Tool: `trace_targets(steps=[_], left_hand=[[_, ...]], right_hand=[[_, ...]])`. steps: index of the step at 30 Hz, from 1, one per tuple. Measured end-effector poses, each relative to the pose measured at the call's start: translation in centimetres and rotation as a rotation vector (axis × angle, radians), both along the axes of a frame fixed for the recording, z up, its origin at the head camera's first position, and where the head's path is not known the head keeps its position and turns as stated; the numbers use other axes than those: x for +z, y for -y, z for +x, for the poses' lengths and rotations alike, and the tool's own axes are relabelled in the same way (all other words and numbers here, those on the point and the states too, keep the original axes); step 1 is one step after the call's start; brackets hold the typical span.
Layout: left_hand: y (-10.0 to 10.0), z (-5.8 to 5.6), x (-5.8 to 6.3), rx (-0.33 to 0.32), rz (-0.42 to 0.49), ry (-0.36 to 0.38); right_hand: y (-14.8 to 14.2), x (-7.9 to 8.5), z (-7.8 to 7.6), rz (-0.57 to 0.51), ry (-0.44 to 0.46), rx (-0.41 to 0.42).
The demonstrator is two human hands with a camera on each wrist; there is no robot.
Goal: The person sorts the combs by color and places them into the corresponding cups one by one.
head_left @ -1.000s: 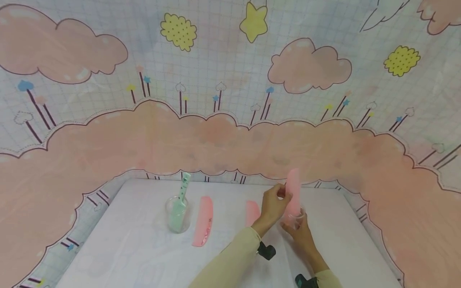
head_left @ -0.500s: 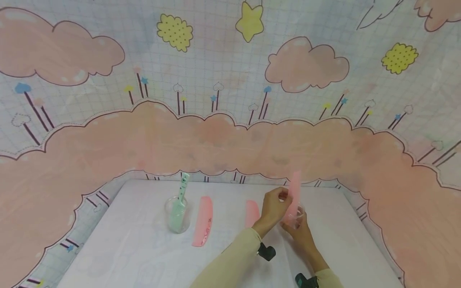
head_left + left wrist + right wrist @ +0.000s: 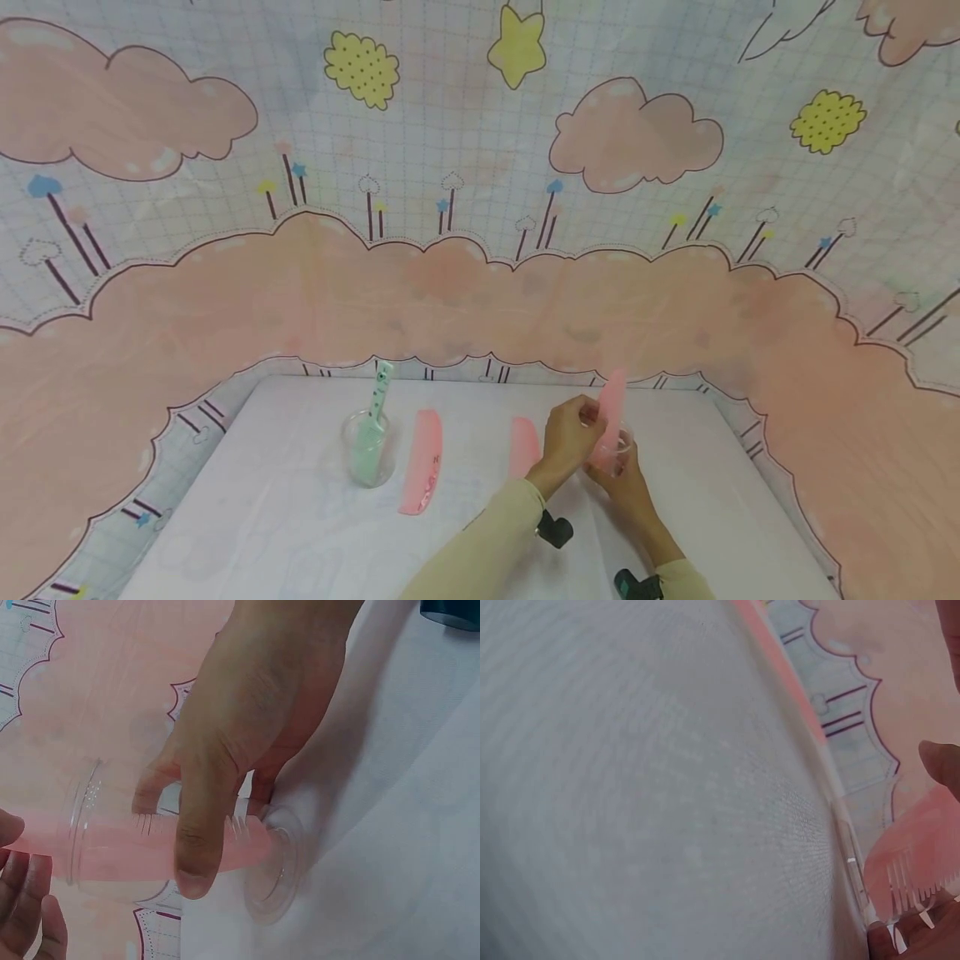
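A pink comb (image 3: 612,408) stands upright, its lower part inside a clear plastic cup (image 3: 120,799). My left hand (image 3: 567,433) pinches the comb between thumb and fingers above the rim. Lower down, my right hand (image 3: 626,492) grips the cup round its side. Through the wall in the left wrist view, the comb's teeth show and its end is near the cup's flared base (image 3: 274,900). Just left of my left wrist lies another pink comb (image 3: 524,446), partly hidden by the arm.
Farther left, a printed pink comb (image 3: 422,462) lies on the white table (image 3: 285,533). Beside it, a second clear cup (image 3: 386,467) holds a mint-green flat tool with a spotted handle (image 3: 380,387). A patterned cloth (image 3: 450,300) hangs behind the table.
My left hand has lowered the pink comb deeper into the cup, so its top end sits lower. My right hand keeps its grip on the cup in the same spot.
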State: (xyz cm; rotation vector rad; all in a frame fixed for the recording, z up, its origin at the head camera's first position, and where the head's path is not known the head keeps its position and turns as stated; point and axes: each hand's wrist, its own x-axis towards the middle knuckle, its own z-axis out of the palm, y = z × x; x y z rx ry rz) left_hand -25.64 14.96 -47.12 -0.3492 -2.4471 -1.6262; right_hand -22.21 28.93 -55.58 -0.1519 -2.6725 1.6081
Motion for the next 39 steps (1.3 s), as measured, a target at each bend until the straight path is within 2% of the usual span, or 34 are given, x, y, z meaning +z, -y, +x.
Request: trace_targets(steps=[13, 24, 32, 39], left_hand=[[0.1, 0.2, -0.4, 0.006, 0.028, 0.004], [0.7, 0.3, 0.0, 0.002, 0.062, 0.019], [1.6, 0.5, 0.7, -0.026, 0.101, -0.025], [2.9, 0.4, 1.2, -0.009, 0.119, -0.062]], right_hand=[[0.0, 0.0, 0.1, 0.003, 0.011, 0.005], [0.1, -0.2, 0.0, 0.001, 0.043, -0.011], [0.2, -0.1, 0.0, -0.023, 0.054, -0.016], [0.3, 0.1, 0.2, -0.027, 0.063, -0.028]])
